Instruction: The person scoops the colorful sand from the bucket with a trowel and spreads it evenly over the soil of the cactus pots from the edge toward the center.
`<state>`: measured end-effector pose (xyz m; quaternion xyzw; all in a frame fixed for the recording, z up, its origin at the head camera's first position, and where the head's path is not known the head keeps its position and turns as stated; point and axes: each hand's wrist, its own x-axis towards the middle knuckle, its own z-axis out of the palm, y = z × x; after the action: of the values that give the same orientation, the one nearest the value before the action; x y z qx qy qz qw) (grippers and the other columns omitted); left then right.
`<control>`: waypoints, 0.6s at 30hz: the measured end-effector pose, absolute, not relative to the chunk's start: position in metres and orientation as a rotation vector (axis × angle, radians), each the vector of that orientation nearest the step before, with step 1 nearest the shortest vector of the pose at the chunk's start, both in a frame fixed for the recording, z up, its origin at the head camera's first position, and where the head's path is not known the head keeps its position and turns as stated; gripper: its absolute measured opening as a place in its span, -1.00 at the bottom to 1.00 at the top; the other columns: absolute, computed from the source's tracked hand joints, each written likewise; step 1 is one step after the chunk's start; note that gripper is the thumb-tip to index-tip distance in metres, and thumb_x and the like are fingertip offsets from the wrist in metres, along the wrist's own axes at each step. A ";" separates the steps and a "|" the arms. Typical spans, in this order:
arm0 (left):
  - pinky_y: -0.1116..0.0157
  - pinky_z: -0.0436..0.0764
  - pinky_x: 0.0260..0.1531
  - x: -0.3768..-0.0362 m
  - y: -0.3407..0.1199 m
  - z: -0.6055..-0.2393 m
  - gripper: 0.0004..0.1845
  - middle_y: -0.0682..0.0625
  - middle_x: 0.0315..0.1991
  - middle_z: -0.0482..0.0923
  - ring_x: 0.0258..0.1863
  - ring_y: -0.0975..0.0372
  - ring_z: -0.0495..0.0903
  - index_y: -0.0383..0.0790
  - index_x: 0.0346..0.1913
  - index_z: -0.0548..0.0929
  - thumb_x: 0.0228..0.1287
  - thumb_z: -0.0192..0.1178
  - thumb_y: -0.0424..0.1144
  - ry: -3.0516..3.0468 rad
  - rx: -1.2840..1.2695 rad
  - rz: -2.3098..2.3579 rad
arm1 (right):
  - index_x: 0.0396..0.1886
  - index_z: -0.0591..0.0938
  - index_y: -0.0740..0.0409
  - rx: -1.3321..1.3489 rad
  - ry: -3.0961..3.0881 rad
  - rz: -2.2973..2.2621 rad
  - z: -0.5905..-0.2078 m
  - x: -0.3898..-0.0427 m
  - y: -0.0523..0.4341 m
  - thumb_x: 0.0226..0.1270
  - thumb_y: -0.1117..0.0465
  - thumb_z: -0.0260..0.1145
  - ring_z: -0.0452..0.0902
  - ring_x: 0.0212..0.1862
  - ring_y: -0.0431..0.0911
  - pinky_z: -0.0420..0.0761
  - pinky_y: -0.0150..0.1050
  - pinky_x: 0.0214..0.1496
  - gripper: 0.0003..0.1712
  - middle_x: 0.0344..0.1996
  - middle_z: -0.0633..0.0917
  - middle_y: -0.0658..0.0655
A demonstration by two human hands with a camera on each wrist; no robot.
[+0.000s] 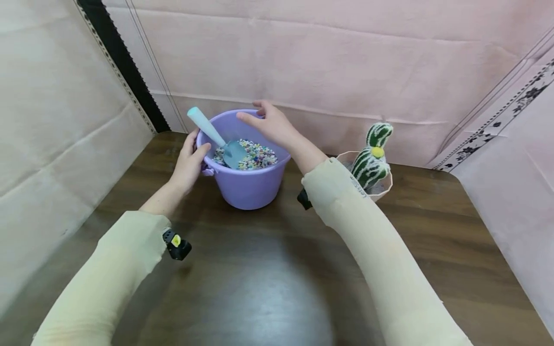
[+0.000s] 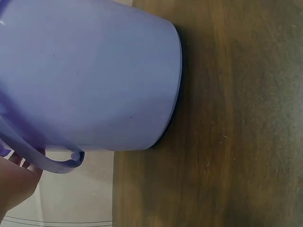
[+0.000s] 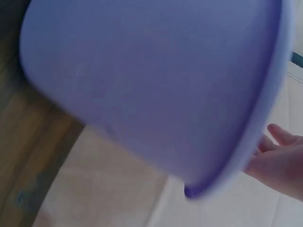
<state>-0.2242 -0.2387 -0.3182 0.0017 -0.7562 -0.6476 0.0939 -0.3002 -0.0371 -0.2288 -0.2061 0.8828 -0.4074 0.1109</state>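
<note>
Two hands are at the purple bucket [image 1: 251, 187], which stands on the far middle of the brown wooden surface [image 1: 268, 274]. My left hand [image 1: 189, 163] rests against the left wall of the bucket, beside its small side handle [image 2: 57, 163], with the thumb at the rim; the fingers look relaxed and I cannot see them curl around anything. My right hand [image 1: 270, 124] hovers over the far rim, open, fingers loosely spread, holding nothing.

Inside, a pale blue scoop [image 1: 216, 139] lies tilted, its blade in the colourful pebbles [image 1: 255, 156] and its long handle pointing up and to the far left. This handle is just left of my right hand and just above my left, which is nearer to it.

Smooth plastic makes up the round, tapered bucket. A striped green cactus [image 1: 372, 156] in a pale pot [image 1: 383, 190] stands right of it.
</note>
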 end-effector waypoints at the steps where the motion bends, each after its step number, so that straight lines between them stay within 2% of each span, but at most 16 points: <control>1: 0.49 0.57 -0.61 -0.224 -0.239 -0.318 -0.36 -0.23 0.36 0.17 -0.29 0.29 0.48 -0.03 0.48 -0.06 0.42 -0.15 -0.14 -2.240 0.002 -1.925 | 0.43 0.16 -0.06 -0.615 2.567 -1.204 -0.229 -0.301 -0.043 0.25 -0.30 0.13 0.29 0.33 -0.07 0.39 -0.17 0.35 -0.15 0.34 0.36 0.09; 7: 0.50 0.57 -0.46 -0.223 -0.235 -0.320 -0.39 -0.19 0.31 0.25 -0.12 0.20 0.44 -0.04 0.47 0.01 0.41 -0.12 -0.16 -2.243 -0.001 -1.915 | 0.43 0.16 -0.02 -0.723 2.426 -1.214 -0.234 -0.304 -0.069 0.36 -0.21 0.03 0.32 0.32 -0.04 0.43 -0.18 0.31 -0.26 0.33 0.37 0.12; 14: 0.52 0.49 -0.22 -0.223 -0.229 -0.322 -0.40 -0.17 0.34 0.23 0.14 0.07 0.33 -0.09 0.45 0.02 0.40 -0.12 -0.17 -2.239 -0.017 -1.939 | 0.44 0.15 0.03 -0.876 2.385 -1.121 -0.239 -0.304 -0.091 0.47 -0.09 -0.08 0.28 0.34 -0.06 0.40 -0.21 0.33 -0.37 0.34 0.36 0.12; 18: 0.51 0.51 -0.25 -0.224 -0.224 -0.323 -0.40 -0.17 0.34 0.23 0.15 0.05 0.33 -0.07 0.45 0.01 0.40 -0.13 -0.15 -2.242 -0.028 -1.940 | 0.42 0.18 0.04 -0.910 2.413 -1.030 -0.239 -0.303 -0.097 0.46 -0.04 -0.03 0.32 0.31 -0.07 0.46 -0.22 0.27 -0.39 0.33 0.38 0.12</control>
<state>-0.2239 -0.2243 -0.3228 -0.0093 -0.7531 -0.6519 0.0882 -0.3034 -0.0967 -0.2386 -0.3222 0.8546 -0.3648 0.1810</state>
